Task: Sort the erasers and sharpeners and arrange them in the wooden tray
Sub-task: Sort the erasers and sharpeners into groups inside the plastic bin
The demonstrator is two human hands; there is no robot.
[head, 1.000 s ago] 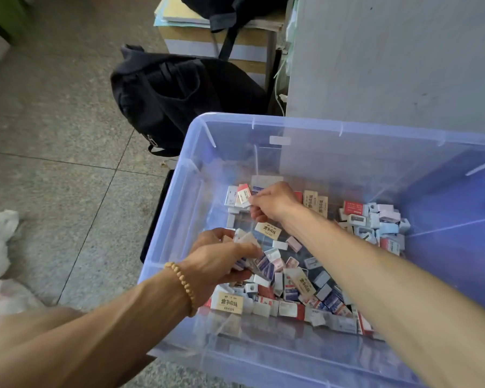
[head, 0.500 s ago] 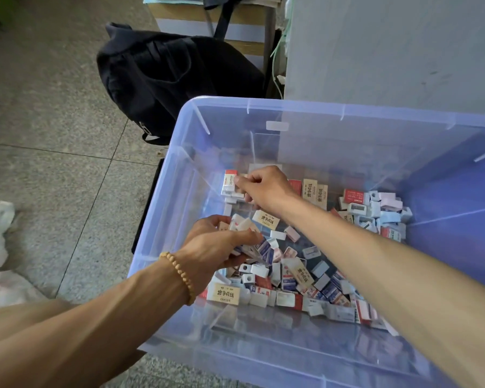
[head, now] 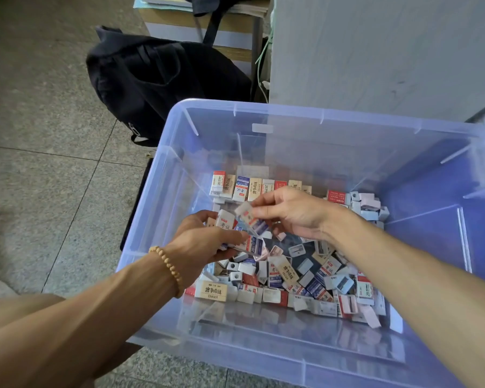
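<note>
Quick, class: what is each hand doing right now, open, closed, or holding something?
Left hand: closed, gripping a bunch of erasers.
Right hand: closed, pinching one eraser by its fingertips.

Likely an office or storeroom: speckled floor tiles (head: 45, 169), black backpack (head: 163, 79), stacked paper (head: 196, 21).

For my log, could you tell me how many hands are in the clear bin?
2: the left hand grips a bunch of erasers at centre-left; the right hand pinches one eraser just above.
</note>
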